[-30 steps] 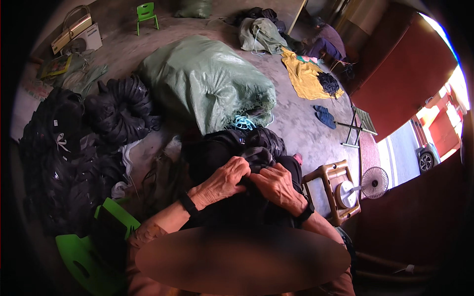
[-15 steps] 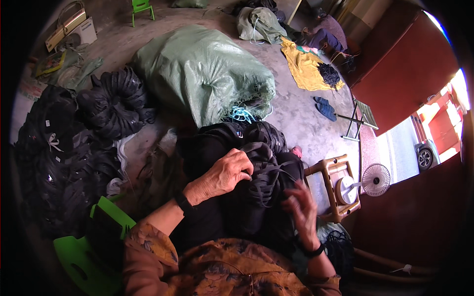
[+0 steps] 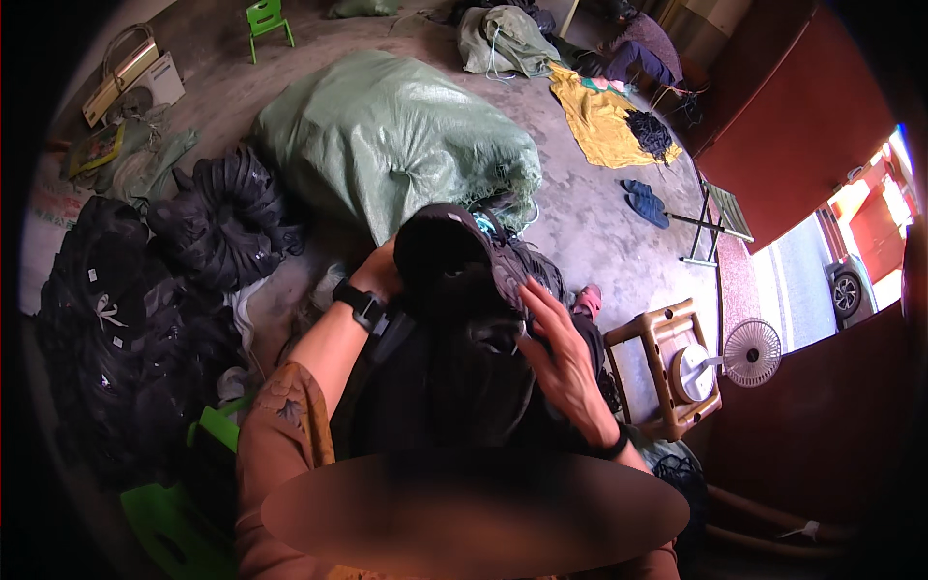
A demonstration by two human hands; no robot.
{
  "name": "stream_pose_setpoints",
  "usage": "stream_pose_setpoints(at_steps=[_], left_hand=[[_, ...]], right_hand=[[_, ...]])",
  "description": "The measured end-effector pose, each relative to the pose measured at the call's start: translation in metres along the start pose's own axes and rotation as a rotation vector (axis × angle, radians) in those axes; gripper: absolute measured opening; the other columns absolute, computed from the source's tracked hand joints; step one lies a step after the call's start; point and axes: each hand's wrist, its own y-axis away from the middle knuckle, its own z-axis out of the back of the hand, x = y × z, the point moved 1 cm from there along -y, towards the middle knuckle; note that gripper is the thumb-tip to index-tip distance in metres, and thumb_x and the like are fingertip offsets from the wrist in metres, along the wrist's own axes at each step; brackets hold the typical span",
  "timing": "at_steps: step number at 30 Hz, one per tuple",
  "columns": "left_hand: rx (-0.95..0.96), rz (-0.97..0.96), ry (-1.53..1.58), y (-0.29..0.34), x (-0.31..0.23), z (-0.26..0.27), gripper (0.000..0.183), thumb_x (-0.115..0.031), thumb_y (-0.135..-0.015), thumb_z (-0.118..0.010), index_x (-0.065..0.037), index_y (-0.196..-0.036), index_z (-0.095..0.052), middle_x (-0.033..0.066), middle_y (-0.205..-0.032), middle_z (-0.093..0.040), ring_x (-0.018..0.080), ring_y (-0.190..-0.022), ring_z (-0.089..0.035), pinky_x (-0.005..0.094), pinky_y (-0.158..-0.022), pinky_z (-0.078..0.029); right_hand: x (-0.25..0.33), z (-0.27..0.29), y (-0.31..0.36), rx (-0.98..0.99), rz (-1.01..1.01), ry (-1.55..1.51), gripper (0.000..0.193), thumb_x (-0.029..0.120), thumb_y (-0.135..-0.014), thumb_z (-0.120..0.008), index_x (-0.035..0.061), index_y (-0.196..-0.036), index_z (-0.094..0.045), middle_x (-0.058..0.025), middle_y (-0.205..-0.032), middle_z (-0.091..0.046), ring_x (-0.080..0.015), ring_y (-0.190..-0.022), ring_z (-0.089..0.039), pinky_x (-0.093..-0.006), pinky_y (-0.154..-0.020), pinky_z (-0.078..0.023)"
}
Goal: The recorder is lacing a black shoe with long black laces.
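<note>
A: Black cap (image 3: 440, 253), dark fabric, rounded crown; held up at picture centre, over a heap of black fabric (image 3: 454, 387) on the person's lap.

B: Holder?

A: Left hand (image 3: 379, 278), at the cap's 8 o'clock edge, mostly hidden behind it; black wristband on the wrist. Fingers closed on the cap as far as shows. Right hand (image 3: 559, 360), at the cap's 4 o'clock; fingers spread loose and half open, tips touching the dark fabric just under the cap's rim. Whether they grip it cannot be told.

B: Surroundings?

A: Large green sack (image 3: 387, 135), at 12 o'clock, lying on the concrete floor (image 3: 590, 222). Black bundles (image 3: 227, 217), at 10 o'clock; a bigger black pile (image 3: 106, 348) at 9 o'clock. Wooden stool (image 3: 667, 367), at 3 o'clock, with a small white fan (image 3: 752, 353) just beside it. Yellow cloth (image 3: 599, 121), at 1 o'clock, well apart. Pair of blue slippers (image 3: 643, 201), near the cloth. Green plastic chair (image 3: 184, 503), at 7 o'clock, close to the person's left elbow.
</note>
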Motion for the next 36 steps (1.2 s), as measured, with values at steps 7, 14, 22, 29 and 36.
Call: stream_pose_setpoints(at_steps=[7, 14, 22, 29, 36], left_hand=[[-0.231, 1.479, 1.486, -0.025, -0.013, 0.013, 0.027, -0.016, -0.093, -0.058, -0.001, -0.116, -0.060, 0.0077, -0.105, -0.064, 0.0204, -0.099, -0.062, 0.0390, -0.086, -0.052], [-0.158, 0.988, 0.524, -0.019, -0.074, 0.088, 0.014, -0.011, -0.093, -0.059, -0.001, -0.103, -0.062, 0.0039, -0.093, -0.064, 0.0103, -0.082, -0.058, 0.0234, -0.071, -0.048], [-0.527, 0.278, 0.266, -0.064, -0.184, 0.254, 0.027, -0.017, -0.096, -0.045, 0.006, -0.097, -0.059, 0.0207, -0.087, -0.066, 0.0326, -0.087, -0.062, 0.0419, -0.077, -0.052], [-0.549, 0.227, 0.215, -0.081, -0.195, 0.241, 0.028, -0.019, -0.095, -0.046, 0.006, -0.098, -0.059, 0.0211, -0.087, -0.066, 0.0324, -0.087, -0.062, 0.0418, -0.077, -0.052], [-0.610, 0.281, -0.001, -0.072, -0.199, 0.254, 0.029, -0.020, -0.095, -0.047, 0.007, -0.098, -0.059, 0.0215, -0.088, -0.065, 0.0322, -0.087, -0.062, 0.0417, -0.078, -0.052]], right_hand=[[-0.067, -0.023, -0.115, 0.131, -0.211, 0.441, 0.043, 0.029, -0.095, -0.052, 0.0143, -0.135, -0.048, -0.0214, -0.100, -0.066, -0.0411, -0.094, -0.064, -0.0493, -0.077, -0.050], [-0.106, -0.004, -0.137, 0.105, -0.361, 0.054, 0.042, 0.041, -0.097, -0.049, -0.0003, -0.099, -0.056, -0.0260, -0.090, -0.060, -0.0342, -0.094, -0.061, -0.0395, -0.077, -0.048], [-0.114, 0.024, -0.044, -0.055, -0.523, -0.456, 0.049, 0.037, -0.096, -0.057, 0.0030, -0.130, -0.056, -0.0114, -0.115, -0.067, -0.0228, -0.105, -0.063, -0.0378, -0.085, -0.051], [-0.096, 0.015, 0.028, -0.272, 0.024, 0.213, 0.028, 0.010, -0.085, -0.065, 0.0007, -0.111, -0.062, -0.0149, -0.114, -0.063, -0.0327, -0.109, -0.060, -0.0377, -0.091, -0.049], [-0.090, -0.005, 0.035, -0.125, 0.076, 0.522, 0.023, 0.015, -0.085, -0.062, 0.0114, -0.107, -0.068, -0.0051, -0.106, -0.066, -0.0230, -0.115, -0.055, -0.0424, -0.102, -0.035]])
